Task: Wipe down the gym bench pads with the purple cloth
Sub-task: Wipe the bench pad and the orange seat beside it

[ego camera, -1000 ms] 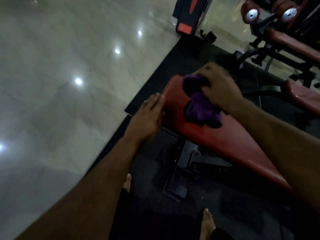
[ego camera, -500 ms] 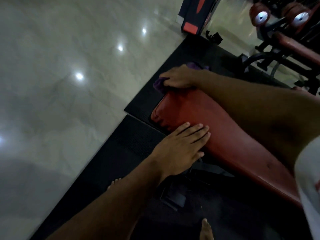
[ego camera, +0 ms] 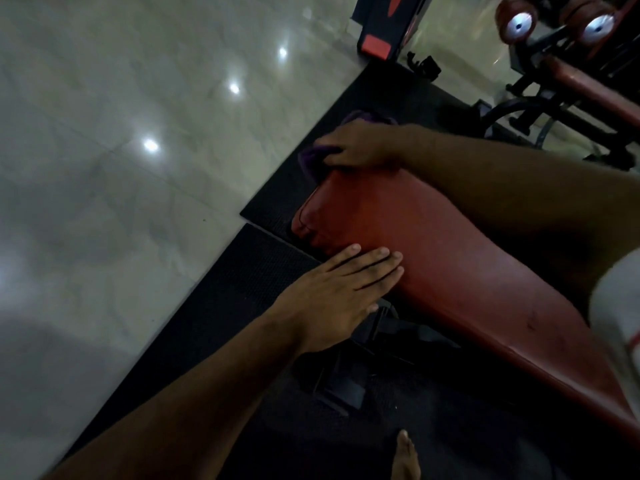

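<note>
Red bench pad (ego camera: pixel 433 244) on black mat (ego camera: pixel 242 282)

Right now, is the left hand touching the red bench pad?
Touching. The head view shows the left hand lying flat with its straight fingers resting on the near edge of the red bench pad, with no gap visible.

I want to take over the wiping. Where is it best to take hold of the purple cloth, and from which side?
Probably the bunched fold of the purple cloth that sticks out past the fingertips of the right hand, at the far end of the red bench pad. Come from the tiled-floor side: the hand covers the rest.
</note>
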### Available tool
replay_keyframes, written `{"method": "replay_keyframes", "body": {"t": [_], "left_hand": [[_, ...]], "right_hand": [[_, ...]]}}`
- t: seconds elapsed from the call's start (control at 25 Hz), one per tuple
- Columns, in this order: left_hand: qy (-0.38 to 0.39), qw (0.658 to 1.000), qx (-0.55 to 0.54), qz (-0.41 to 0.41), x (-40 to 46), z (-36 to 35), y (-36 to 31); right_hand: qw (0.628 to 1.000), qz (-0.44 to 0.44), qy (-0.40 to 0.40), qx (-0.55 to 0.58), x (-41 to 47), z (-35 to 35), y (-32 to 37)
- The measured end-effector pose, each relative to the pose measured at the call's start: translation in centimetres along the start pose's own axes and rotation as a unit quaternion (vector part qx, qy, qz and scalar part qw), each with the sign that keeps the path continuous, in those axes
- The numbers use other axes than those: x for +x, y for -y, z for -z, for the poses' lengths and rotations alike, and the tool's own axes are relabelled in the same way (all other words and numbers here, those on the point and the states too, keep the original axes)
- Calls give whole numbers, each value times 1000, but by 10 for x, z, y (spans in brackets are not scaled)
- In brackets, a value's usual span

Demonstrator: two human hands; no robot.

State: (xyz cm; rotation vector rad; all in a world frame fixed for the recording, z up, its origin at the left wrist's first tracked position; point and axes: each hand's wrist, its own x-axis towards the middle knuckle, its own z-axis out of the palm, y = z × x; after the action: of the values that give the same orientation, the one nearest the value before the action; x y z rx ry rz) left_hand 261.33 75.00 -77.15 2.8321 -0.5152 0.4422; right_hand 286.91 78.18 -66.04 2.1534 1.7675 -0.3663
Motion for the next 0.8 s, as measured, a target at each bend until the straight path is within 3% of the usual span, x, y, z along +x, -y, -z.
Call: {"method": "replay_keyframes", "body": {"t": [0.08, 0.16, 0.32, 0.4, 0.48, 0.56, 0.6, 0.68, 0.8], "left_hand": [[0, 1000, -1, -2, -1, -1, 2], [-4, 1000, -4, -6, -2, -2, 3], [-2, 1000, -10, -8, -3, -4, 3], [-3, 1000, -9, -2, -3, -5, 3], [-13, 1000, -4, 1, -2, -6, 3], [-28, 1000, -8, 9, 0, -5, 2], [-35, 999, -16, 13, 1, -5, 1], [-36, 999, -20, 28, 2, -6, -2], [-19, 998, -33, 44, 7, -3, 0]], "right_hand": [[998, -60, -11, 21, 5, 2, -15], [999, -47, -11, 23, 5, 1, -8], [996, -11, 14, 89, 4, -17, 24], [995, 34, 0, 96, 11, -34, 14], [989, 86, -88, 82, 21, -64, -11], [987, 101, -76, 102, 15, -69, -12], [995, 62, -53, 54, 3, -54, 0], [988, -67, -131, 43, -6, -34, 9], [940, -191, -206, 195, -23, -31, 6]]}}
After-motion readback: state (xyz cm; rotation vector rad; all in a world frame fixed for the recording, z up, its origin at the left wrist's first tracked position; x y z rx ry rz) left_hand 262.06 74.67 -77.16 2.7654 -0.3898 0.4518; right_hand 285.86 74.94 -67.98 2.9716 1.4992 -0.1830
